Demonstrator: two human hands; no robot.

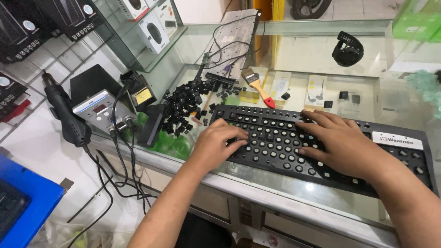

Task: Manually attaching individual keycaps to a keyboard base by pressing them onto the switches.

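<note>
A black keyboard [275, 138] with most keycaps removed lies on a glass counter [257, 183]. My left hand [218, 144] rests on its left end with fingers curled; whether a keycap is between them cannot be told. Spread flat over the keyboard's middle is my right hand [337, 142], fingertips touching the key stems. A heap of loose black keycaps [183, 108] lies just left of the keyboard.
A soldering station [98, 112] with a hot-air handle [64, 115] and cables stands at the left. A paintbrush [257, 85] with a red-tipped handle, a circuit board [232, 39] and a black headset [347, 48] lie further back. Boxes fill a shelf [147, 27] at the upper left.
</note>
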